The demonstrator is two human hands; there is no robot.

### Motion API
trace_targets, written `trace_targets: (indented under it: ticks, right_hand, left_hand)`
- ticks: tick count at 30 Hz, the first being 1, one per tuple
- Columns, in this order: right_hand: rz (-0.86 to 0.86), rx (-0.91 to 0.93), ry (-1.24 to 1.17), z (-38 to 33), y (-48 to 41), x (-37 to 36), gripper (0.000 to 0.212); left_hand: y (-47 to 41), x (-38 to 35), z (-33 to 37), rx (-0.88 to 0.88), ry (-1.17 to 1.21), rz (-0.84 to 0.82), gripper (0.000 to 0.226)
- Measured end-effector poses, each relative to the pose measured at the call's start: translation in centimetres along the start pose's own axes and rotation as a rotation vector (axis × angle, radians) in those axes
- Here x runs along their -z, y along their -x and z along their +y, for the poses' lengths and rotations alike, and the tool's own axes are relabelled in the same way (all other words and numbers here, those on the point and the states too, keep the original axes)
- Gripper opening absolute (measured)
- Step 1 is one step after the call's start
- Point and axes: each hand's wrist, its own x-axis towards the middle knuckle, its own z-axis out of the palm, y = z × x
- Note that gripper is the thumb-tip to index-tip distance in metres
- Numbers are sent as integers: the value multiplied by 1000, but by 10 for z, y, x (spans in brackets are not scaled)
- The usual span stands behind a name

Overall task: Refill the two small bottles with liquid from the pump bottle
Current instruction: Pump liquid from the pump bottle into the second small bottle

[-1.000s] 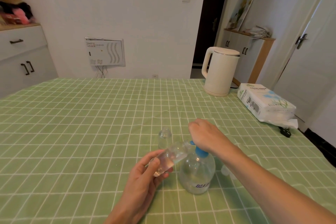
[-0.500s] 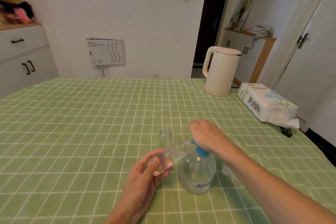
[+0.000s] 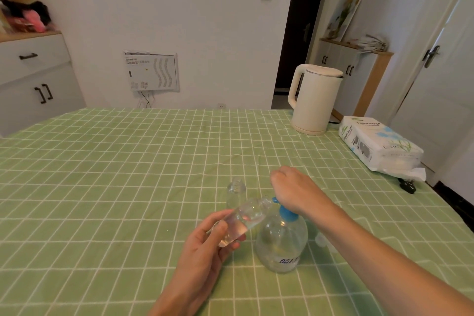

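Observation:
A clear round pump bottle (image 3: 281,241) with a blue pump head stands on the green checked tablecloth. My right hand (image 3: 295,188) rests on top of the pump head and hides most of it. My left hand (image 3: 205,244) grips a small clear bottle (image 3: 243,220), tilted with its open mouth up against the blue spout; liquid sits in its lower part. A second small clear bottle (image 3: 236,194) stands upright just behind, with no cap on.
A cream electric kettle (image 3: 314,100) stands at the back right of the table (image 3: 128,174). A white pack of tissue paper (image 3: 379,146) lies near the right edge, a black plug (image 3: 407,186) beside it. Small clear caps (image 3: 322,238) lie behind my right forearm.
Both hands and the bottles keep nearly the same places. The view has shifted slightly.

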Motion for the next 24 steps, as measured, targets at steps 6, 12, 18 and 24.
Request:
trace_targets:
  ticks: [6, 12, 18, 24]
  right_hand:
    - [-12, -8, -13, -1, 1, 3, 21]
    - [-19, -17, -2, -5, 0, 8, 24]
    - [-31, -29, -24, 2, -2, 0, 22]
    - [-26, -38, 3, -1, 0, 3, 24]
  left_hand:
    - [1, -1, 1, 4, 3, -2, 28]
    - [2, 0, 1, 7, -1, -5, 26]
    - [0, 0, 0, 3, -13, -1, 29]
    - [2, -1, 0, -1, -9, -19, 26]
